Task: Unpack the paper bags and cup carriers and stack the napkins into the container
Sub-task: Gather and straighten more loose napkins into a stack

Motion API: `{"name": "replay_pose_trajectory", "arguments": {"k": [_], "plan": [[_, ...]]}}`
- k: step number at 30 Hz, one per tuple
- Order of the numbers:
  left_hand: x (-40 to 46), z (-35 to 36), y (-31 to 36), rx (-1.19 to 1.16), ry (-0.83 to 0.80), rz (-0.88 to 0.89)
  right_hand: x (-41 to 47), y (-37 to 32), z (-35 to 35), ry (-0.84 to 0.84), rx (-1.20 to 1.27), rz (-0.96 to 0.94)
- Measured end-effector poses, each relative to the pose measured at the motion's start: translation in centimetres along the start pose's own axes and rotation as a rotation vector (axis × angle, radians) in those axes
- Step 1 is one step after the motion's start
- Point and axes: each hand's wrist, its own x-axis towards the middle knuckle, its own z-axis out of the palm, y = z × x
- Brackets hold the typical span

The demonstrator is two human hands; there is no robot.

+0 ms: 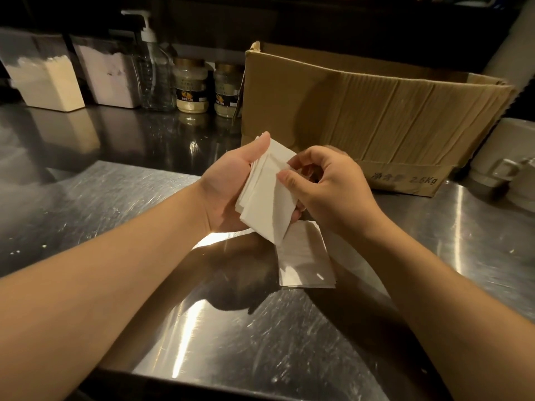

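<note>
While the left hand point(231, 186) cradles a bunch of white folded paper napkins point(267, 195) in its curled palm just in front of the brown corrugated cardboard box point(376, 111), the right hand point(327, 186) pinches the top napkin's edge. Nearer than the box, a flat stack of white napkins point(304, 256) lies on the scratched steel counter point(115, 204).

napkins in hand point(267, 195): white, folded, fanned sheaf, tilted above counter | napkin stack point(305, 257): white, flat on steel counter, just below
</note>
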Motion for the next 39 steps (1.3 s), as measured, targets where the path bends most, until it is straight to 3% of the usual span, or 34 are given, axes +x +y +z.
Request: {"name": "replay_pose_trajectory", "arguments": {"k": [7, 12, 17, 24, 28, 30, 33, 36, 39], "plan": [[-0.1, 0.0, -0.1, -0.004, -0.042, -0.034, -0.4, -0.5, -0.4, 0.013, 0.294, 0.141], [-0.3, 0.2, 0.1, 0.037, -0.04, -0.029, -0.4, -0.7, 0.0, 0.023, 0.229, 0.136], [-0.2, 0.3, 0.1, 0.073, -0.049, -0.069, -0.6, -1.2, -0.6, -0.045, 0.36, 0.207], [-0.5, 0.3, -0.2, -0.04, -0.197, -0.081, -0.4, -1.1, -0.8, 0.021, 0.346, 0.158], [-0.5, 0.2, -0.1, -0.141, -0.187, -0.075, 0.2, -0.8, -1.2, 0.065, 0.33, 0.231], [-0.3, 0.0, 0.0, -0.187, -0.169, -0.042, 0.7, -0.5, -1.7, -0.001, 0.142, 0.288], [0.1, -0.3, 0.0, -0.25, -0.141, -0.016, 0.8, -0.6, -2.2, -0.293, -0.218, 0.289], [0.3, -0.4, 0.0, -0.286, -0.112, -0.013, 0.0, -1.2, -2.6, -0.557, -0.297, 0.256], [0.3, -0.4, 0.1, -0.316, -0.083, -0.015, -0.3, -1.5, -2.6, -0.664, -0.361, 0.257]]}}
